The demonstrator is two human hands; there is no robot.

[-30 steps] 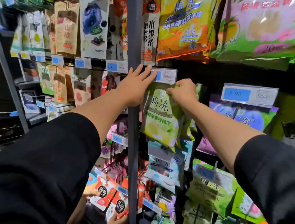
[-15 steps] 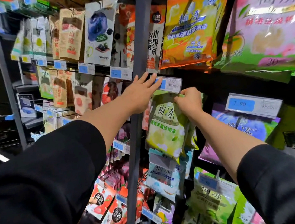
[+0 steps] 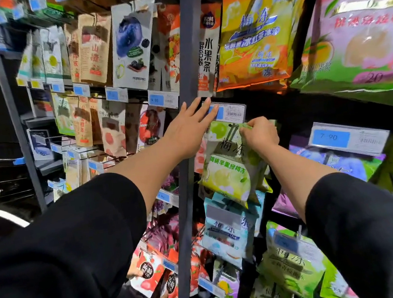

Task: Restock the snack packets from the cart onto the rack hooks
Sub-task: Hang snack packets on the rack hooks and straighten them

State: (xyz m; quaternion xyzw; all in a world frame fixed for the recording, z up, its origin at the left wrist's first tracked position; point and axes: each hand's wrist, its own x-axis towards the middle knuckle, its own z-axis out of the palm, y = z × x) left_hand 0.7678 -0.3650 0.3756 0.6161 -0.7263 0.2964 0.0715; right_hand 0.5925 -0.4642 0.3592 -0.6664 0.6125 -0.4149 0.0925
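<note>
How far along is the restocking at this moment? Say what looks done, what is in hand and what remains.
Done: many hooks already carry packets, such as the orange packet above. In hand: the right hand pinches the top of the green packet under the price tag, which the left hand touches with straight fingers. Left: whether it is hooked cannot be told; the cart is out of view.
</note>
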